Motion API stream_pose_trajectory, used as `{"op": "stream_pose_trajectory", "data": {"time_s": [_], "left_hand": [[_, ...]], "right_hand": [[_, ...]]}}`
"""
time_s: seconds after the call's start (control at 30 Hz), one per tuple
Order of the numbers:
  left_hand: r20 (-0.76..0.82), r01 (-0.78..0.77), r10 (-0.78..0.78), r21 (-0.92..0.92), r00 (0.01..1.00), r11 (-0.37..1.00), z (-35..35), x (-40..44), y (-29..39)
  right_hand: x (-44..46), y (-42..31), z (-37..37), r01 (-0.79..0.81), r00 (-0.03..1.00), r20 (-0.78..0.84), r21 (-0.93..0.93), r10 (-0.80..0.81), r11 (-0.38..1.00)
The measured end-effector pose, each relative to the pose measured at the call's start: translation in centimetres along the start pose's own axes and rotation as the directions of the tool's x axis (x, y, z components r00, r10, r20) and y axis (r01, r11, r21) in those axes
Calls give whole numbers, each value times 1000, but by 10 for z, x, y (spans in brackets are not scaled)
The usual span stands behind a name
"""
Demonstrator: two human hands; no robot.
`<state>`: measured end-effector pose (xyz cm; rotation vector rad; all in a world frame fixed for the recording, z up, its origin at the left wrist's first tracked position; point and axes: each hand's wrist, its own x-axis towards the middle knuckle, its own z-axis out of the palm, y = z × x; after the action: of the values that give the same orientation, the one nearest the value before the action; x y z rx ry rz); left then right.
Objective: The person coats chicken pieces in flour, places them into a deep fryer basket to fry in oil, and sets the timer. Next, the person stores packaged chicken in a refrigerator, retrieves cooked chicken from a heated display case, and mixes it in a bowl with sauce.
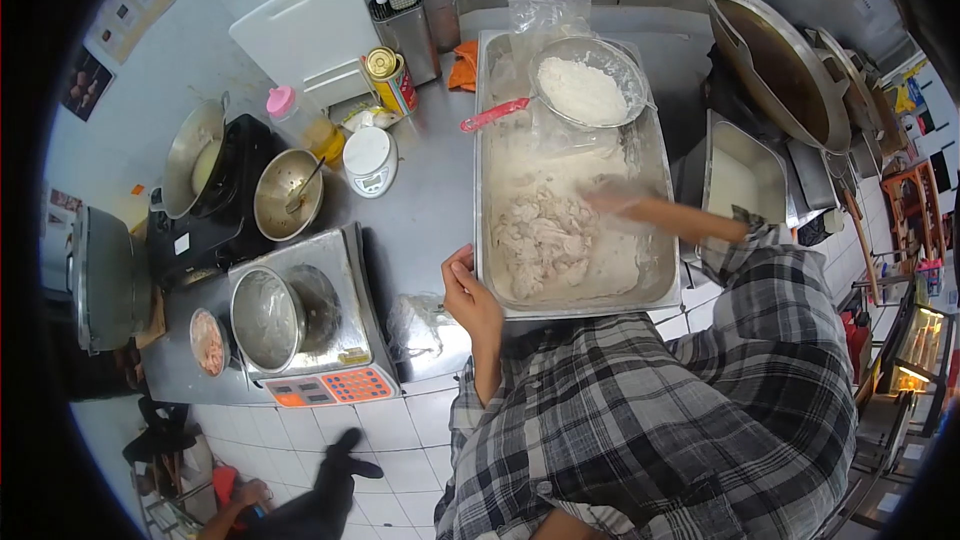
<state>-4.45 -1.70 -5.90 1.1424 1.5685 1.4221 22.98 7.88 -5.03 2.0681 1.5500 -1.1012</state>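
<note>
A large metal tray (660,240) holds white flour and a heap of flour-coated pieces (545,245) at its near left. My left hand (473,305) rests against the tray's left edge near the front corner, fingers close together. Over the flour beside the heap, my right hand (615,197) is smeared by motion, so its fingers cannot be made out. At the tray's far end, a sieve (588,85) of flour with a red handle (495,115) sits on a clear plastic bag (548,18).
Left are a small white scale (370,162), a bowl with a spoon (289,194), a wok (192,160) and a larger scale (330,385) bearing a metal bowl (268,320). Right are a big pan of oil (780,65) and a deep container (745,175). Another person's arm (235,512) shows at lower left.
</note>
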Motion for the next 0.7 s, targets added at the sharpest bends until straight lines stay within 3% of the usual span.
{"op": "stream_pose_trajectory", "data": {"time_s": [0.03, 0.1, 0.13, 0.17, 0.23, 0.3, 0.4, 0.47, 0.6, 0.7], "left_hand": [[-13, -22, 22, 1, 1000, 1000, -2, 1, -1], [-43, -66, 67, 5, 997, 998, 2, 2, -1], [-44, -55, 55, -1, 998, 998, 3, 1, -1], [-43, -48, 47, -9, 998, 999, 3, 1, -1], [-23, -23, 23, -12, 999, 1000, 4, 1, 0], [14, 11, -11, -7, 1000, 1000, 3, -1, 5], [-2, 2, -2, -60, 1000, 998, 7, -2, 2], [-9, -17, 17, -50, 1000, 999, 8, -1, -4], [1, -25, 25, -28, 1000, 999, 5, -2, 5], [-9, -68, 68, -37, 998, 997, 6, -1, 4]], "right_hand": [[-5, -12, 19, 64, 996, -54, -71, -67, 995], [-6, -32, 69, 254, 953, -168, -21, -254, 967], [-4, -39, 94, 382, 905, -240, 99, -350, 919], [-19, -60, 98, 330, 940, -182, 263, -289, 907], [-17, -73, 122, 418, 909, -193, 411, -371, 810], [12, -67, 154, 691, 723, -347, 353, -597, 631], [4, -73, 155, 572, 818, -232, 424, -526, 703], [3, -75, 146, 511, 847, -61, 369, -528, 776], [-3, -61, 112, 369, 820, 191, 544, -540, 753], [-37, -57, 67, 278, 826, 273, 565, -494, 777]]}}
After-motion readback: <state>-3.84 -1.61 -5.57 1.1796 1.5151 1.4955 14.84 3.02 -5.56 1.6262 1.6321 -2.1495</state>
